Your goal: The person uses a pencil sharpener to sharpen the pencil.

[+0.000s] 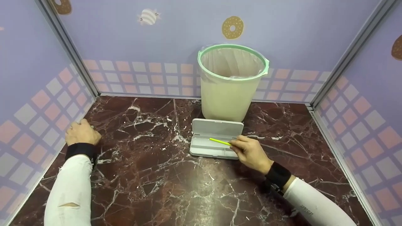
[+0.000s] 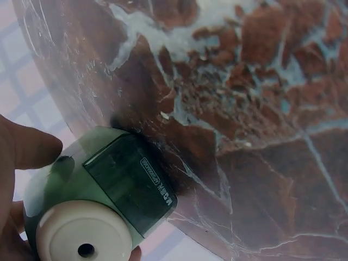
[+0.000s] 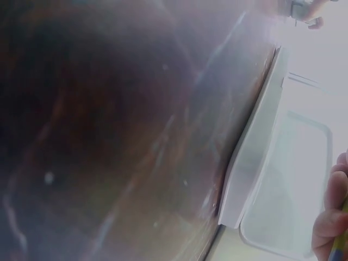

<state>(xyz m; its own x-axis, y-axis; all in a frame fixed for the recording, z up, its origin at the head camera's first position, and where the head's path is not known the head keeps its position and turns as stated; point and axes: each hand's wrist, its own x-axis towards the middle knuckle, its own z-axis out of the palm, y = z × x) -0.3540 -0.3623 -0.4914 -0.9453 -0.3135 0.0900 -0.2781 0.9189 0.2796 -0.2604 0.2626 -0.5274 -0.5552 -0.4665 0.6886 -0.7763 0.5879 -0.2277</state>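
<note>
Over at the left side of the table, my left hand (image 1: 82, 132) grips a green pencil sharpener (image 2: 130, 185). The left wrist view shows its dark see-through shavings box and a cream round face with a hole; the thumb presses its side. My right hand (image 1: 252, 153) pinches a bright yellow-green pencil (image 1: 220, 141) near one end. That pencil points left, over the white pencil case (image 1: 196, 151). With its lid (image 1: 217, 127) raised at the back, the case shows divided compartments inside. At the right edge of the right wrist view, only a short piece of the pencil shows.
A pale bin (image 1: 229, 97) with a green rim and a plastic liner stands right behind the case, near the back wall. Patterned panels (image 1: 176, 37) enclose the dark red marbled table (image 1: 141, 182) on three sides. Small white bits lie scattered on the tabletop.
</note>
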